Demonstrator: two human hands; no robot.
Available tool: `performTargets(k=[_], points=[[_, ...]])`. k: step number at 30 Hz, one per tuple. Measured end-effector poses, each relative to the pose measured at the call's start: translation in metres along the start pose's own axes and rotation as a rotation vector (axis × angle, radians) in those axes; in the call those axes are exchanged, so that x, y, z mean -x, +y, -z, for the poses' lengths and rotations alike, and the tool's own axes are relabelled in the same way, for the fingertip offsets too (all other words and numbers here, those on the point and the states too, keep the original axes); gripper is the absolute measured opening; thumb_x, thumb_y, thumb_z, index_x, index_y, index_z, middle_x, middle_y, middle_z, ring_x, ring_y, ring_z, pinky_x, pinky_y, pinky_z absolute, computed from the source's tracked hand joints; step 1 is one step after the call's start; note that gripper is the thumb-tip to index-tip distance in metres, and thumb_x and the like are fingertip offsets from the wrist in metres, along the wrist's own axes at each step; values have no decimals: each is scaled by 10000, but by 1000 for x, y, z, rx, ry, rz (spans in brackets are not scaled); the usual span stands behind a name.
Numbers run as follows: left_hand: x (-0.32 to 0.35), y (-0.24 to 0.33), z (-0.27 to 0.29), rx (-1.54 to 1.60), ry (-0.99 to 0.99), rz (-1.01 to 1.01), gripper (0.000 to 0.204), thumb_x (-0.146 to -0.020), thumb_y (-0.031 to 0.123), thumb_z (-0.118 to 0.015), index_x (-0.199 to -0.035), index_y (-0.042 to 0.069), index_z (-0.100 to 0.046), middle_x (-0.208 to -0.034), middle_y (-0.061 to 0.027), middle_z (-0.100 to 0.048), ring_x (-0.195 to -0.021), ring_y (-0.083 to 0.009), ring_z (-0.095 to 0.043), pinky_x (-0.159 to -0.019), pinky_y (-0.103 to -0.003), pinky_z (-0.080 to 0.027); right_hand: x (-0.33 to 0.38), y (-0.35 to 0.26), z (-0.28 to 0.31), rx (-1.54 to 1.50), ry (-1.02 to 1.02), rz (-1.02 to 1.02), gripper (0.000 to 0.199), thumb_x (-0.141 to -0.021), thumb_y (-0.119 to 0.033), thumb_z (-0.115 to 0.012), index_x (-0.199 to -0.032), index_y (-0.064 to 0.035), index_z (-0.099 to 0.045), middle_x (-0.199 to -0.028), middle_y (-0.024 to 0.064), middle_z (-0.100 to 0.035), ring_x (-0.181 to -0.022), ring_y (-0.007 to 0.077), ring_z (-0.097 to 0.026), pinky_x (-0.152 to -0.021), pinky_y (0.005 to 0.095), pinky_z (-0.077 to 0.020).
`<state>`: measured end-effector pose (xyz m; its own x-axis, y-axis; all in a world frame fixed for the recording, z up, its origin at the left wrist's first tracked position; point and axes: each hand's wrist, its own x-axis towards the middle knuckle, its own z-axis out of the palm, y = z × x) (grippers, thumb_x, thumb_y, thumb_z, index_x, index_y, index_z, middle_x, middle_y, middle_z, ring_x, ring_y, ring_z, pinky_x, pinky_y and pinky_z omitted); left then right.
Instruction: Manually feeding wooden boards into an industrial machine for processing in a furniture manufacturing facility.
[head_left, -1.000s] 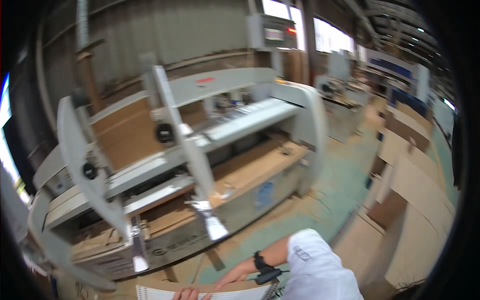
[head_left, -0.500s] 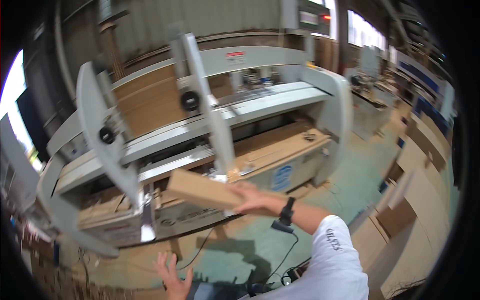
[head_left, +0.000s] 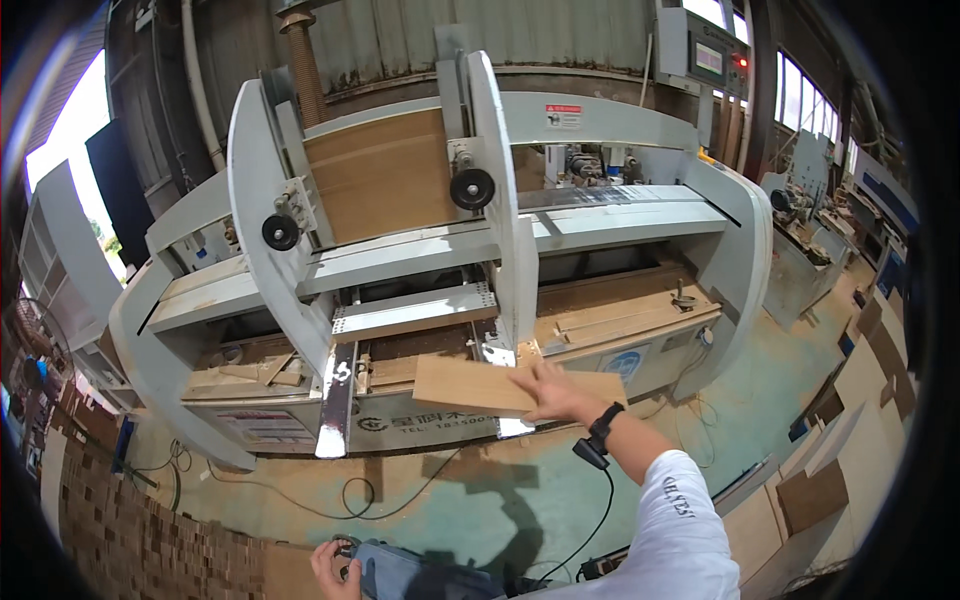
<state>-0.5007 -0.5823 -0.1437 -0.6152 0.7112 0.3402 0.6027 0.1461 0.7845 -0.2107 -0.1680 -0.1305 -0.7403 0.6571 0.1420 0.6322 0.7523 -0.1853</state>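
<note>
Before the pale-grey metal machine point(head_left: 748, 270), the right hand point(head_left: 550, 390) clasps a tan rectangular wooden board point(head_left: 465, 384) mid-length, sensible for something likely stiff, lightish; the left hand's point(head_left: 330, 572) grip I can't tell.

Daylight through left opening point(head_left: 80, 125), glaring white; dark shadow point(head_left: 518, 515) on floor point(head_left: 440, 505); centre sharp, fisheye rim bent, black corners.

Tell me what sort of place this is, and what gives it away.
Probably a woodworking workshop: there is a large pale grey machine with black handwheels, what look like many stacked wood pieces at lower left, and a flat wooden board in the right hand.
</note>
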Motion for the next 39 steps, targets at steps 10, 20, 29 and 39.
performTargets(k=[10, 20, 29, 39], points=[[-89, -7, -85, 254, -119, 33, 434, -741, 134, -653, -1143, 34, -523, -1116, -136, -506, -1045, -284, -481, -908, -339, -360, 0, 5, -6, -11, -116, 188, 850, -581, -461, -674, -1330, -205, -363, -1188, 233, -411, -1112, 385, -365, -947, 451, -270], [-200, -37, -220, 751, -381, 339, 675, -909, 377, -449, -1396, 34, -130, -1419, -129, -221, -1288, -210, -253, -1042, -295, -221, 11, -16, -3, 107, -2, 220, 799, -670, -496, -666, -1343, -230, -329, -1393, 135, -250, -1284, 350, -226, -985, 621, -161], [-187, -7, -223, 604, -414, 302, 598, -930, 337, -402, -1387, 27, -174, -1424, -128, -221, -1295, -214, -244, -1041, -294, -222, 83, 108, -25, -805, 478, -673, 589, -881, -391, -470, -1303, 3, -354, -1338, 158, -380, -1247, 269, -348, -1027, 311, -255], [-186, 16, -224, 173, -288, 23, 490, -910, 177, -397, -1347, 1, -262, -1324, -203, -382, -1225, -314, -375, -1009, -330, -288, 62, 106, -20, -929, 426, -722, 562, -904, -354, -442, -1325, 1, -325, -1355, 158, -367, -1266, 241, -328, -1024, 303, -255]])
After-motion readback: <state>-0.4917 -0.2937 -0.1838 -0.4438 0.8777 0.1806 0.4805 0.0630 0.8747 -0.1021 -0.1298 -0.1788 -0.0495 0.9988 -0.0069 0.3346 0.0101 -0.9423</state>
